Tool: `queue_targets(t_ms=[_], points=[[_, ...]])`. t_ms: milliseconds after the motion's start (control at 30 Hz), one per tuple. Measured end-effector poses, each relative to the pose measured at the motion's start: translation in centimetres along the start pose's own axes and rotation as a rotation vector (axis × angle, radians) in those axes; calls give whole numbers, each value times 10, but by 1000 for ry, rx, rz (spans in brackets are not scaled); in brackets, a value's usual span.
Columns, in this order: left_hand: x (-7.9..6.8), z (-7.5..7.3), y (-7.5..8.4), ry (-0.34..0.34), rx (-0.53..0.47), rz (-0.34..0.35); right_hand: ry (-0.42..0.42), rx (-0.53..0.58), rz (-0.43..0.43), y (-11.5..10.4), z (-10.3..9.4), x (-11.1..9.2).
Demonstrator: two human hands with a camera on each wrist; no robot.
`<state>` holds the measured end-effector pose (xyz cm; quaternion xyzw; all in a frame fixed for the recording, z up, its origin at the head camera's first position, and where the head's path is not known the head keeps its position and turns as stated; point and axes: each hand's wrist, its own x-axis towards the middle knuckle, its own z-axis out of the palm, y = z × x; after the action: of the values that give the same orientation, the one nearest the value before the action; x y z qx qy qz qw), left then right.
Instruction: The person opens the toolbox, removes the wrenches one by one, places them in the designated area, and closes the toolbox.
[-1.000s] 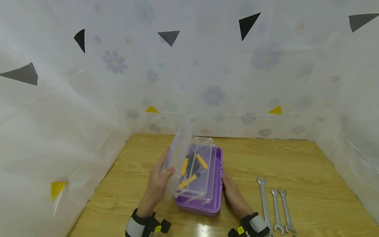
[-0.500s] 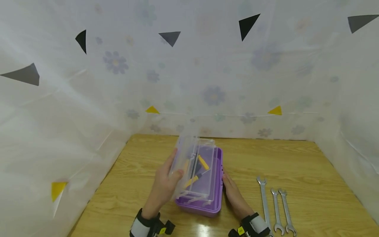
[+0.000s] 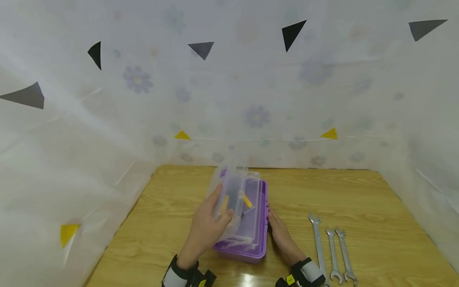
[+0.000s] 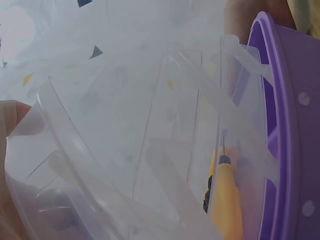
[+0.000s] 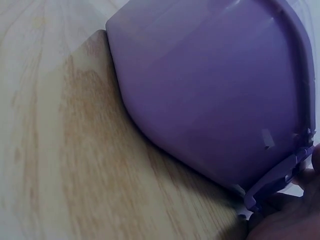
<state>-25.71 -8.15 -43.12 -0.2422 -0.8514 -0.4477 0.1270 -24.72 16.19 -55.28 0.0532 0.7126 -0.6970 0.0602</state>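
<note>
A purple toolbox (image 3: 239, 255) sits on the table with a clear tray (image 3: 252, 226) raised inside it. Yellow-handled screwdrivers (image 4: 227, 200) show through the clear plastic. Over the box's left part, a clear lid (image 3: 234, 199) stands tilted. My left hand (image 3: 206, 225) grips this lid by its outer edge, thumb on the near face and fingers behind. My right hand (image 3: 283, 238) rests along the box's right side, fingers against the wall. In the right wrist view, its fingers lie right at a purple latch (image 5: 275, 181).
To the right of the box, a long wrench (image 3: 317, 243) and two shorter wrenches (image 3: 332, 255) lie side by side on the wooden table (image 3: 161, 207). White plastic sheeting (image 3: 229, 87) with flower prints and taped triangles surrounds the table at the back and sides.
My left hand has moved right, swinging the clear lid over more of the tray and screwdrivers. The right hand has stayed at the box's side, and the wrenches have not moved.
</note>
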Motion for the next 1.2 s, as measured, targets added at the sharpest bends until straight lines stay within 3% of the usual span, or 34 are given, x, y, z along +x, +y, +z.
queue_targets(t_ms=[567, 1200], points=[[-3, 11, 9, -41, 94, 13, -25, 51, -73, 2, 1, 2], [-8, 30, 19, -26, 201, 72, -33, 49, -60, 2, 0, 0]])
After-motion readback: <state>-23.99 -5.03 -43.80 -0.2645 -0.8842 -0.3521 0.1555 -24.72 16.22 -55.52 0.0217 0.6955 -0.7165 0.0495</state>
